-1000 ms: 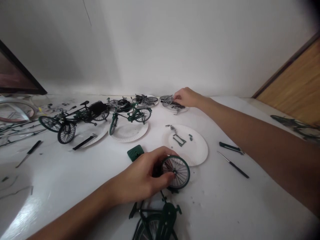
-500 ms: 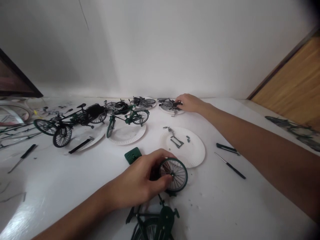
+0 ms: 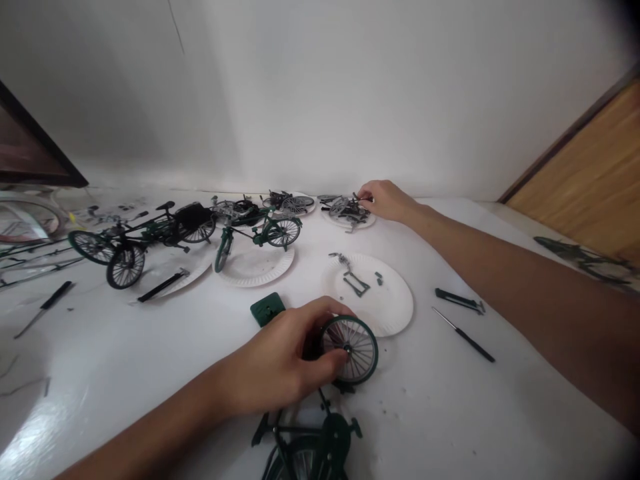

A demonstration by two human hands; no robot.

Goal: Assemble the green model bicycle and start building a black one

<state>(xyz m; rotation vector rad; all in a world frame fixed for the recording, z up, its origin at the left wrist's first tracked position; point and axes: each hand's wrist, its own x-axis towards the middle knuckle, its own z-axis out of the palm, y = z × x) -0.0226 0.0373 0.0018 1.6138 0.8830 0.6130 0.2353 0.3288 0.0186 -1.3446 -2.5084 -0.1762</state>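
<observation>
My left hand [image 3: 295, 357] is closed round the front wheel of a green model bicycle [image 3: 330, 440], thumb against the hub. The bicycle lies toward me, its lower end cut off by the picture's edge. Far back, my right hand [image 3: 387, 200] pinches at the right side of a paper plate [image 3: 367, 223] heaped with grey and black bicycle parts [image 3: 345, 208]. A small dark piece shows at its fingertips; its kind is too small to make out. Just beyond my left hand sits a flat green piece [image 3: 267, 309].
A nearer paper plate [image 3: 397, 313] bears a small frame-like part [image 3: 357, 285] and bits. Right of it lie a green-and-metal part [image 3: 457, 300] and a screwdriver [image 3: 465, 335]. Black [image 3: 150, 240] and green [image 3: 257, 233] model bicycles stand at left; another screwdriver [image 3: 45, 307] lies far left.
My right hand has lifted slightly and shifted right at the back plate, uncovering more of the parts there. My left hand keeps its hold on the wheel.
</observation>
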